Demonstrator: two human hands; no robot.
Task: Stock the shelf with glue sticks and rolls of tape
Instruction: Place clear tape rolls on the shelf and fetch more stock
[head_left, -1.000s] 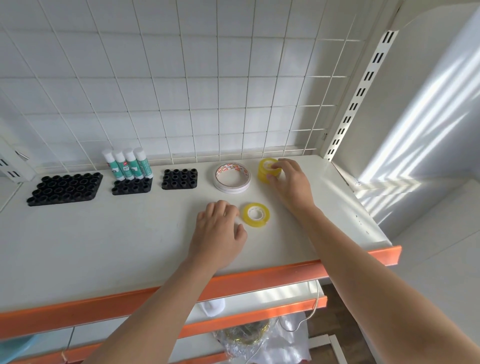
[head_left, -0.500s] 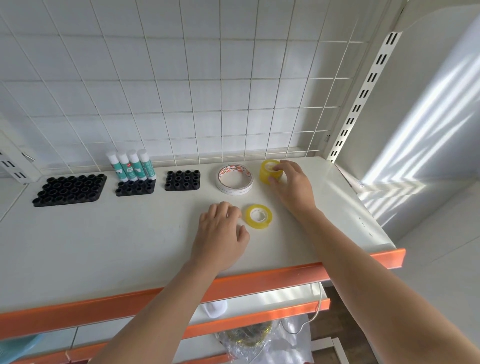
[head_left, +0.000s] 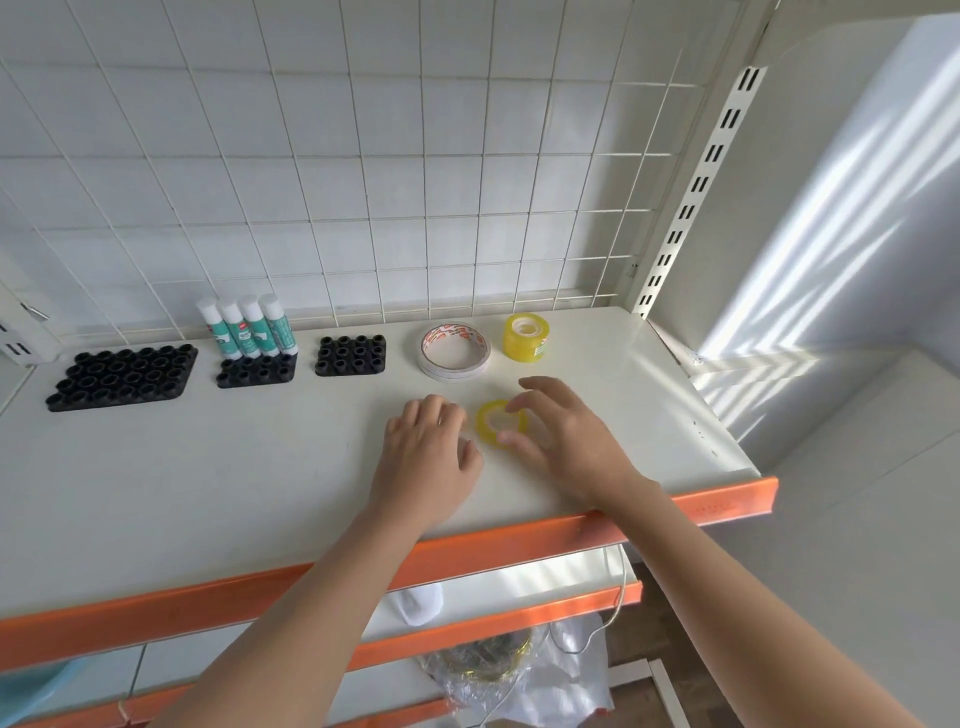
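Note:
A small yellow tape roll (head_left: 486, 423) lies flat on the white shelf (head_left: 208, 467). My right hand (head_left: 566, 441) reaches over it, with thumb and index finger curled round its rim. Just left of the roll, my left hand (head_left: 428, 457) rests palm down on the shelf with relaxed fingers. Behind them a wide white tape roll (head_left: 454, 352) lies flat, and a stack of yellow tape rolls (head_left: 524, 338) stands to its right. Several glue sticks (head_left: 249, 327) stand upright in a black holder (head_left: 257, 370) at the back left.
Two more black holders (head_left: 124, 376) (head_left: 352, 355) stand empty along the back. A wire grid panel (head_left: 415, 182) backs the shelf and an orange lip (head_left: 727, 501) edges its front. Lower shelves and a plastic bag (head_left: 519, 675) lie below.
My right hand let go of the yellow stack at the back and came forward onto the small yellow roll. My left hand stayed flat on the shelf.

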